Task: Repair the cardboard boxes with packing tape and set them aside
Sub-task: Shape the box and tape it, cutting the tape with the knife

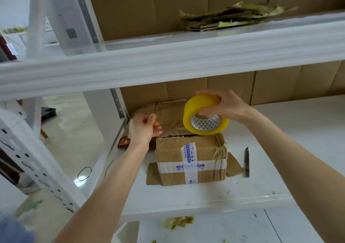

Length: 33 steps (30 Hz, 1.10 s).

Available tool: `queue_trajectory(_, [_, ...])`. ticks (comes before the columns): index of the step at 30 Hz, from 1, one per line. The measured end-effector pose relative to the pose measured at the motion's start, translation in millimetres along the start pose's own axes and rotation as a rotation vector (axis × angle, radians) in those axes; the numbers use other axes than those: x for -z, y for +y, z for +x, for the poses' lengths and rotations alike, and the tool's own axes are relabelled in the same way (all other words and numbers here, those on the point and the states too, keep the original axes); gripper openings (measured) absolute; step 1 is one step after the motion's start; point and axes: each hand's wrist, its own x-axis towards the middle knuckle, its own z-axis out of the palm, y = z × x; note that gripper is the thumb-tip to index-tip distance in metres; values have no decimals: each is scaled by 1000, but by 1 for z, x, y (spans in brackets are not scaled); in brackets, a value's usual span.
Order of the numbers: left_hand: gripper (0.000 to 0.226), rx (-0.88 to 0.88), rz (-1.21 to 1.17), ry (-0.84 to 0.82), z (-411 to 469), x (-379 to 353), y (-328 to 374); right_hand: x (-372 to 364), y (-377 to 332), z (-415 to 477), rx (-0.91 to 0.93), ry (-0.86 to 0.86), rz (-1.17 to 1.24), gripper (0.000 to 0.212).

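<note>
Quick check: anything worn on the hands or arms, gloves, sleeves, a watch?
Nothing. The left hand and right hand are ungloved, no rings showing. The left forearm and right forearm are sleeveless to the frame edge, no watch or band.

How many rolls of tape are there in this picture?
1. The yellow roll is gripped by the right hand above the cardboard box on the white shelf. The left hand seems to pinch its loose end. Others could be out of view.
</note>
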Motion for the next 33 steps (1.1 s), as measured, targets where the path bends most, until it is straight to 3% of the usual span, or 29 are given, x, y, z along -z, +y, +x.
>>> queue_trajectory(4, [15, 31, 52, -34, -3, -1, -14, 0, 2, 4, -15, 8, -90, 47])
queue_trajectory(14, [16, 21, 323, 136, -9, 14, -37, -20, 1, 14, 42, -167, -165, 54])
queue_trajectory(20, [25, 75, 314, 133, -10, 17, -49, -24, -2, 17, 57, -211, -181, 61])
queue_trajectory(25, [22, 89, 332, 150, -10, 23, -55, -21, -8, 22, 48, -198, -211, 51])
queue_trajectory(33, [28, 125, 375, 88, -20, 20, -71, -15, -7, 21, 44, -209, -271, 53])
